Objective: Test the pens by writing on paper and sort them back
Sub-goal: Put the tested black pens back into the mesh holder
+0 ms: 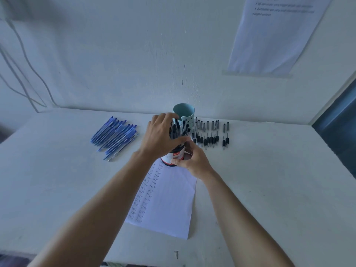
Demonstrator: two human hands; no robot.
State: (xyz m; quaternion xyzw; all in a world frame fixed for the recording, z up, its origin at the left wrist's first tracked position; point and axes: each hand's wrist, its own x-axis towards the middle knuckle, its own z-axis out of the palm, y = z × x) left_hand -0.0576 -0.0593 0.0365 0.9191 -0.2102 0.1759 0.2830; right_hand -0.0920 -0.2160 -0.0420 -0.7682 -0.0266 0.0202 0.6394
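White canister (173, 158) stood on the far end of the test paper (169, 199), filled with upright black pens (181, 129). My left hand (161, 137) curled over its top, fingers and thumb closed round the pen bunch. My right hand (192, 160) gripped the canister's near right wall. Blue pens (115, 135) lay left of the canister, a row of capped pens (211, 135) right of it, and a teal cup (185, 112) just behind.

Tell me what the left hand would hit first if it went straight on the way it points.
Probably the teal cup, standing just beyond the left hand and the black pens it grips; depth is unclear, so it could pass beside it.
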